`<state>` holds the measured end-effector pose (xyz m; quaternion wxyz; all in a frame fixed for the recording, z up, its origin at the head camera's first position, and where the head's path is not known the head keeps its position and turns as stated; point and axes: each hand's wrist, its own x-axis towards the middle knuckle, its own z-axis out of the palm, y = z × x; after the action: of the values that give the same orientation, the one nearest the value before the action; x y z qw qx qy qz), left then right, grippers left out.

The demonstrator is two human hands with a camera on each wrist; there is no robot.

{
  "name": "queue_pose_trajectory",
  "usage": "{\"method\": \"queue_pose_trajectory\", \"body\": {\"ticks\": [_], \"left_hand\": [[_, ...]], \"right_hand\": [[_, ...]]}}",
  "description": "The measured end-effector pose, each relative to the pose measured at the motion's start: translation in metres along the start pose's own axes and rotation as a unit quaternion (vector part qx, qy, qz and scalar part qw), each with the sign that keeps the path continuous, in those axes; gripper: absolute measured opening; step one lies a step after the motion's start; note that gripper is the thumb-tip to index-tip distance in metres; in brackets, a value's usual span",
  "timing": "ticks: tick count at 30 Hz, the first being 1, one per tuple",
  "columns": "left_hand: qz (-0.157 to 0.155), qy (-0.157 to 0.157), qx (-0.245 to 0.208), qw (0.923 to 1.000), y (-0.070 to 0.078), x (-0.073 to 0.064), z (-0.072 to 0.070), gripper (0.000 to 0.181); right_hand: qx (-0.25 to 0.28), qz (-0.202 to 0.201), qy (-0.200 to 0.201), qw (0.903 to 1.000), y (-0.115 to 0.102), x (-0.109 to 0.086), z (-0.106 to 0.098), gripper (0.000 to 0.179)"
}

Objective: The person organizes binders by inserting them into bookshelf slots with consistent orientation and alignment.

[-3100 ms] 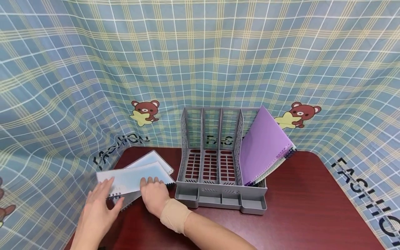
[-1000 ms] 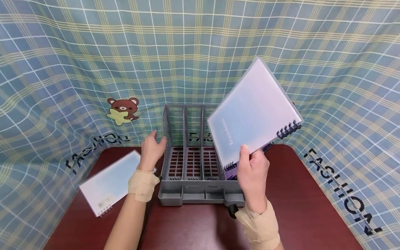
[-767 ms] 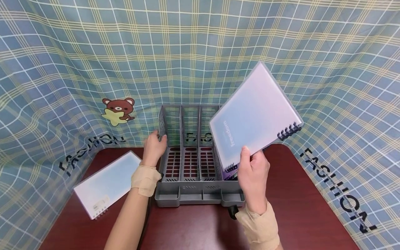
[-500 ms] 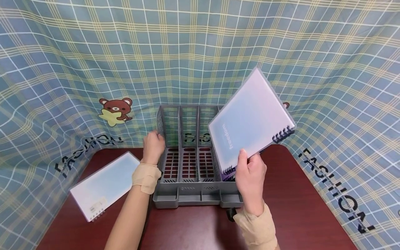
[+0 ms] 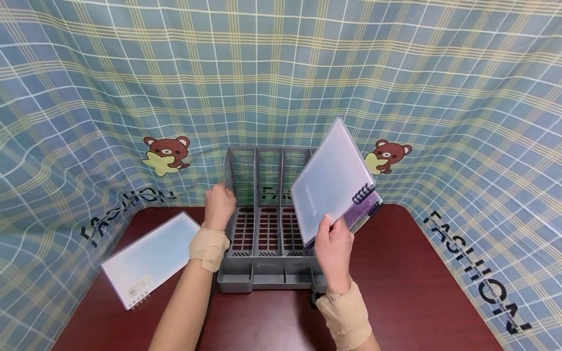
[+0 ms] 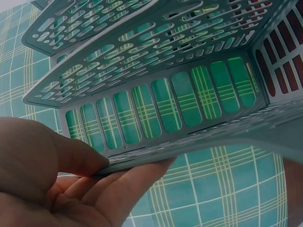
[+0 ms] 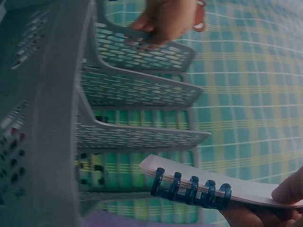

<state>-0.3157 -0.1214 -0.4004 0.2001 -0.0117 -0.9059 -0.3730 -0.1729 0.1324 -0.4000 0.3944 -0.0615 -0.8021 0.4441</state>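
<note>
My right hand (image 5: 334, 251) pinches the lower edge of a pale blue and white spiral notebook (image 5: 327, 180), thumb on the cover. It tilts up over the right side of the grey file rack (image 5: 270, 263). In the right wrist view, the notebook's black ring binding (image 7: 191, 189) is beside the rack's dividers. Behind it, a purple spiral notebook (image 5: 366, 207) is partly hidden in the rack's right slot. My left hand (image 5: 219, 207) grips the rack's left side wall; in the left wrist view, thumb and fingers (image 6: 132, 189) lie on opposite sides of that wall.
Another pale blue spiral notebook (image 5: 153, 258) lies flat on the dark red table (image 5: 421, 292), left of the rack. Small open trays (image 5: 237, 280) line the rack's front. A plaid cloth (image 5: 281, 73) with bear prints hangs behind and at both sides.
Earlier both hands were at the notebooks on the left. The right hand has since raised one to the rack, lately shifting it left and down. The left hand has closed on the rack's left wall.
</note>
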Motion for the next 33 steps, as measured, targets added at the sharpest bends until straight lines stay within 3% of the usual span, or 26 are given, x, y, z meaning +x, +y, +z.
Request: {"method": "queue_pose_trajectory", "body": {"ticks": [9, 16, 26, 33], "left_hand": [[-0.012, 0.0, -0.003, 0.9999, 0.003, -0.001, -0.001, 0.034], [-0.01, -0.002, 0.009, 0.9999, 0.002, 0.001, -0.001, 0.032], [-0.019, -0.014, -0.005, 0.9997, 0.003, -0.001, -0.001, 0.031], [-0.016, -0.016, -0.013, 0.9996, 0.002, -0.001, -0.002, 0.033]], "right_hand": [[-0.01, -0.015, 0.013, 0.9998, 0.023, -0.016, 0.037, 0.012], [-0.021, -0.02, 0.01, 0.9995, 0.034, -0.032, 0.06, 0.02], [-0.046, -0.007, -0.027, 0.9985, 0.043, -0.034, 0.078, 0.027], [-0.062, 0.023, -0.047, 0.9967, 0.042, -0.029, 0.082, 0.029]]}}
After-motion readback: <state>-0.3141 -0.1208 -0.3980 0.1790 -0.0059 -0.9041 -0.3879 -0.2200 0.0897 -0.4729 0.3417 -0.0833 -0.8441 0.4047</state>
